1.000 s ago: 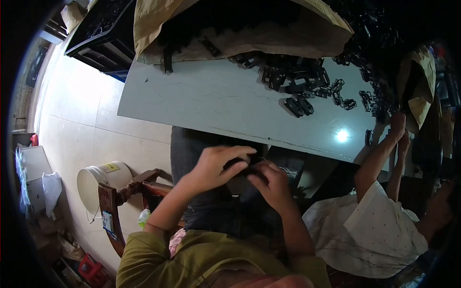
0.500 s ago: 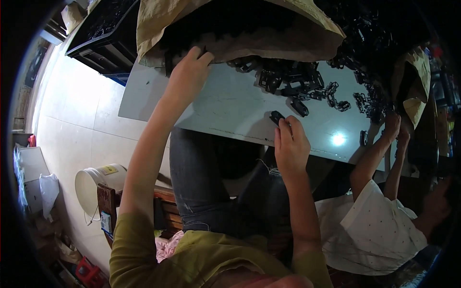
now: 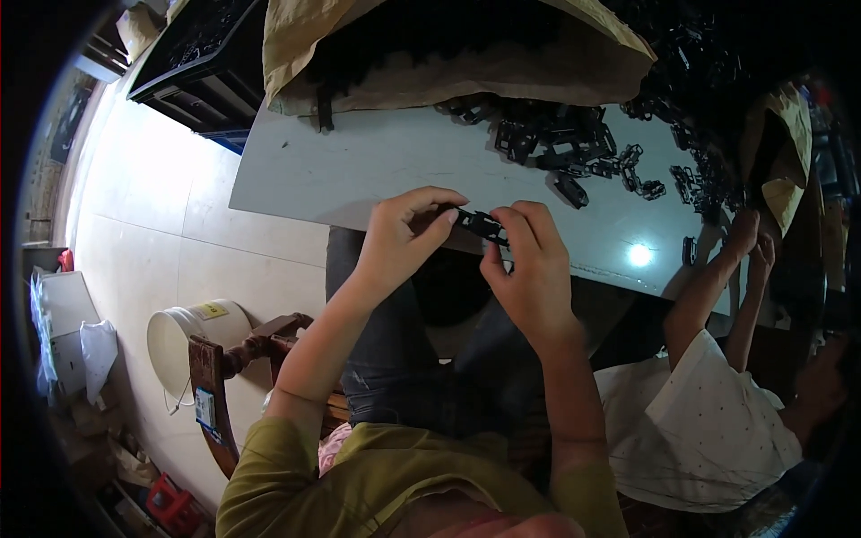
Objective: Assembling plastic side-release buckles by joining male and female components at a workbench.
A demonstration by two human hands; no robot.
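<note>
Both my hands meet over the near edge of the pale tabletop. My right hand (image 3: 531,264) grips a small oblong black plastic part (image 3: 482,226) with cut-outs along it. My left hand (image 3: 408,235) is closed at that part's left end, thumb and forefinger pinched together; whether a separate piece is between them I cannot make out. Just beyond, a similar black part (image 3: 569,190) lies alone on the table. Behind it is a loose heap of black plastic parts (image 3: 560,143), some of them linked in short chains.
A large open brown paper bag (image 3: 421,87) lies at the table's far side, dark inside. A black crate (image 3: 193,90) stands far left, a white bucket (image 3: 184,336) on the floor. At right, a co-worker's hands (image 3: 749,238) are near more black parts and another paper bag (image 3: 780,170).
My left hand has come back from the paper bag's mouth to my right hand. The black plastic part in my right hand has shifted slightly left and is now between both hands.
</note>
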